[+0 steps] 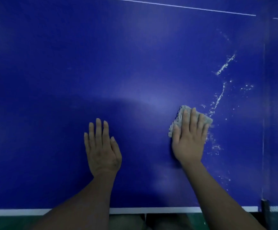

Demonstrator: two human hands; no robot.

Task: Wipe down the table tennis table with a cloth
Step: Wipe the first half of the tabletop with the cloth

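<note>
The blue table tennis table fills the view. A grey-white folded cloth lies flat on it right of centre. My right hand presses on the cloth with straight fingers spread over it. My left hand rests palm down on the bare table, fingers straight, apart from the cloth. White streaks and specks of residue trail across the surface to the right of the cloth.
The table's white front edge line runs along the bottom, with green floor below it. The net stands at the far right, its post clamp at the front edge. A thin white line crosses the far top.
</note>
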